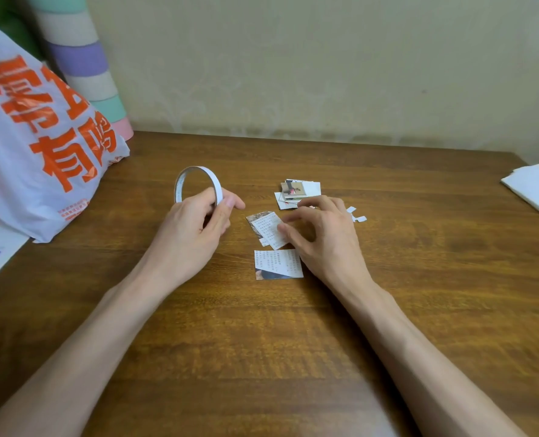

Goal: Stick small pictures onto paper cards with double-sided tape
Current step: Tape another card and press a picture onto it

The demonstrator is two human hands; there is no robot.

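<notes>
Nearest on the counter lay one printed card, flat and free. Just beyond it, the right hand had its loosely bent fingertips on the right edge of a small printed slip, pinning it rather than closing around it. Such paper is probably featherlight, limp and easily creased (best lifted by a corner). The left hand was curled round the lower part of a thin tape roll, held upright. That hoop looked flimsy and likely to squash unless held by its rim. Farther off sat a stack of pictures, with white scraps just beside it.
</notes>
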